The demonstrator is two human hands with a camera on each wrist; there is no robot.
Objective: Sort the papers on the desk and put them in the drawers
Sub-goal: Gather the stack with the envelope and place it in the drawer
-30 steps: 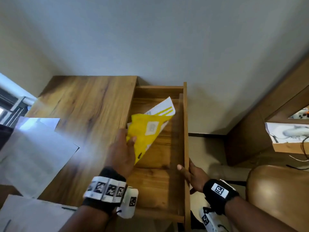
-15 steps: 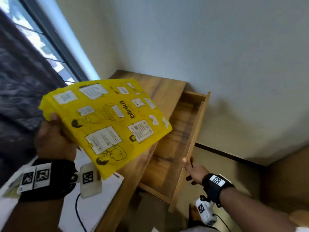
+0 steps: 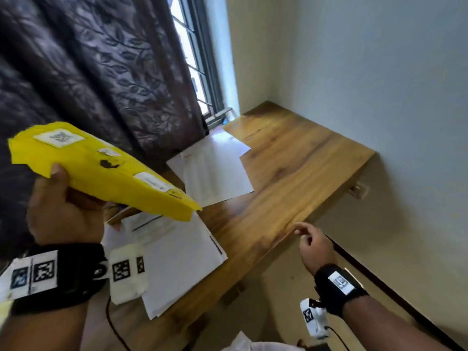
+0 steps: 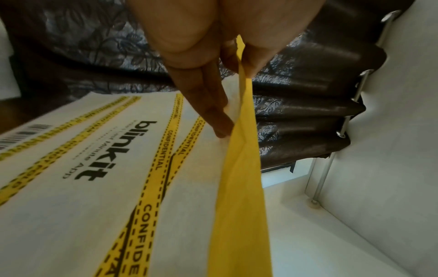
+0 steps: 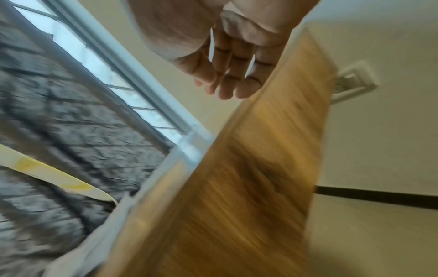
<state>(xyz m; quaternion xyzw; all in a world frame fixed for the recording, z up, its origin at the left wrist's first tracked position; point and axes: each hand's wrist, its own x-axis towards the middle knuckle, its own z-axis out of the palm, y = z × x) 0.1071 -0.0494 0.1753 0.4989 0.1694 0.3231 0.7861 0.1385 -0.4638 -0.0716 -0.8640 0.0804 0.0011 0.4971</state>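
My left hand (image 3: 63, 211) holds a yellow printed envelope (image 3: 101, 168) up in the air, left of the wooden desk (image 3: 291, 168). In the left wrist view, thumb and fingers (image 4: 213, 105) pinch the yellow envelope (image 4: 239, 187) together with a white "blinkit" envelope (image 4: 83, 187) bearing yellow CONFIDENTIAL strips. White papers lie on the desk: a stack (image 3: 177, 262) near its front and loose sheets (image 3: 215, 171) farther back. My right hand (image 3: 307, 239) is at the desk's front edge, fingers relaxed and holding nothing (image 5: 227, 75). No drawer shows pulled out.
A dark patterned curtain (image 3: 101, 72) and a window (image 3: 195, 59) stand behind the desk on the left. The wall (image 3: 379, 97) runs along its far side, with a socket (image 3: 358, 190) under the desktop. A black cable (image 3: 116, 325) hangs near my left wrist.
The left hand has lifted the envelopes out of the drawer, up and to the left. The drawer no longer juts out. The right hand has left its side and now sits at the desk edge.
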